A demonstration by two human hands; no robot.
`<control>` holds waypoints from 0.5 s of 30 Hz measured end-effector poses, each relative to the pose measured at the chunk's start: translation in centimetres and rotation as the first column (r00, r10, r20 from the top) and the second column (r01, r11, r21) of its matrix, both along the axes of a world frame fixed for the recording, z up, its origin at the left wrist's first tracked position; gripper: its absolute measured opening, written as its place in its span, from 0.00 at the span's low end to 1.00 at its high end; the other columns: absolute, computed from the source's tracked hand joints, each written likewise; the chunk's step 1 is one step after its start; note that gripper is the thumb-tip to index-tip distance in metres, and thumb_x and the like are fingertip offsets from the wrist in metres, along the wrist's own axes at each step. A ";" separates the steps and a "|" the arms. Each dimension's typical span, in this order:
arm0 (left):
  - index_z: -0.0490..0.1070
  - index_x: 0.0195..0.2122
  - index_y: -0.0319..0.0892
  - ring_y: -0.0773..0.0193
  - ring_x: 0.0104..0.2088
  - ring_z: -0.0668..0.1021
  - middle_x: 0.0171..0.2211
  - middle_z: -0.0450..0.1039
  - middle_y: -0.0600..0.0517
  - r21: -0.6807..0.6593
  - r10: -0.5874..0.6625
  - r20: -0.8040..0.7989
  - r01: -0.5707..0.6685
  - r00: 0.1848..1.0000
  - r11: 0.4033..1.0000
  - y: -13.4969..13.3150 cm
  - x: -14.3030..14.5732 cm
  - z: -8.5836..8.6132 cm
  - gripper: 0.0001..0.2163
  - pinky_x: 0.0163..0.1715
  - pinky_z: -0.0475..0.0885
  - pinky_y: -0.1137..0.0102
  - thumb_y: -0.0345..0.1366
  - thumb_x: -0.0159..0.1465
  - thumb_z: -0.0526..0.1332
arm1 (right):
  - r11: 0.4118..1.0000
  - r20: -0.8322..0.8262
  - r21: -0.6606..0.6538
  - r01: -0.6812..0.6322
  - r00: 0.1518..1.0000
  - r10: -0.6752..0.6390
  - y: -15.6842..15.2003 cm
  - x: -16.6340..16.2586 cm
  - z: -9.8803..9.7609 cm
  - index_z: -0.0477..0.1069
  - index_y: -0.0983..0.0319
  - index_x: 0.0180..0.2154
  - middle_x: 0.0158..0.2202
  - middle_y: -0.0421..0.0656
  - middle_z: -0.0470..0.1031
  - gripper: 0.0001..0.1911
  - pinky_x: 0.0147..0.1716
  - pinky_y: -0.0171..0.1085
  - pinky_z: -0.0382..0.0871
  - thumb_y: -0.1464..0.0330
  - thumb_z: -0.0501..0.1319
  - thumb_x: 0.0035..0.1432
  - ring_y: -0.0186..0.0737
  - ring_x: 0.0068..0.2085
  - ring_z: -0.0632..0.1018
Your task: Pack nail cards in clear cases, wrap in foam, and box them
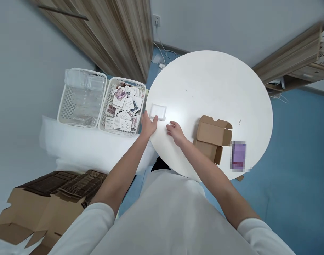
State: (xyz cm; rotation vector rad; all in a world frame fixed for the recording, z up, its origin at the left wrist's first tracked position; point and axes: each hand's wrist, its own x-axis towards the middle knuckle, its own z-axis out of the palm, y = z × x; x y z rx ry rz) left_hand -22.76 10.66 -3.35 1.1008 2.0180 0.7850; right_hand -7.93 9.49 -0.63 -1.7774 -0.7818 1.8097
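A small clear plastic tray [158, 111] lies near the left edge of the round white table [212, 81]. My left hand [148, 124] rests at the table's edge with its fingertips touching the tray's near corner, fingers curled. My right hand [175, 131] lies on the tabletop just right of the tray, fingers bent and holding nothing I can see. An open brown cardboard box [212, 138] stands to the right of my right hand.
Two white baskets sit left of the table: one [82, 97] with clear plastic trays, one [124, 104] with several printed cards. A blurred purple item [238, 156] lies by the table's right edge. Flat cardboard boxes [52, 198] lie at lower left.
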 end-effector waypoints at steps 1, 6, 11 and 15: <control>0.52 0.56 0.36 0.51 0.56 0.58 0.55 0.53 0.38 0.006 0.005 0.011 -0.005 1.000 1.000 0.5 -0.1 -0.3 0.28 0.55 0.53 0.58 0.44 0.57 0.56 | 0.999 0.013 0.020 0.035 0.999 -0.035 0.9 -0.5 -0.7 0.58 0.60 0.48 0.45 0.46 0.63 0.26 0.38 0.37 0.68 0.61 0.59 0.47 0.38 0.43 0.70; 0.61 0.50 0.38 0.56 0.50 0.66 0.47 0.63 0.43 0.094 0.021 0.026 -0.024 0.999 0.995 1.7 -0.4 -1.1 0.19 0.51 0.58 0.60 0.40 0.60 0.53 | 0.987 0.053 0.146 0.069 0.996 -0.078 3.7 -1.9 -2.8 0.60 0.61 0.46 0.43 0.46 0.64 0.24 0.35 0.40 0.68 0.60 0.59 0.48 0.38 0.41 0.70; 0.65 0.47 0.38 0.57 0.42 0.70 0.40 0.67 0.44 0.065 -0.046 -0.017 0.047 0.999 0.997 2.0 -0.6 -1.0 0.16 0.46 0.64 0.62 0.35 0.57 0.56 | 0.973 0.118 0.227 0.051 0.990 -0.080 4.5 -2.7 -4.4 0.63 0.61 0.41 0.40 0.44 0.66 0.17 0.35 0.40 0.68 0.64 0.60 0.47 0.37 0.38 0.70; 0.65 0.48 0.37 0.59 0.40 0.71 0.41 0.67 0.45 0.059 -0.030 0.009 0.030 1.000 0.998 1.8 -0.6 -1.4 0.18 0.43 0.66 0.64 0.33 0.55 0.57 | 0.971 0.144 0.235 0.041 0.987 -0.077 4.5 -2.6 -4.4 0.65 0.61 0.38 0.38 0.42 0.68 0.14 0.34 0.39 0.68 0.69 0.59 0.45 0.35 0.37 0.71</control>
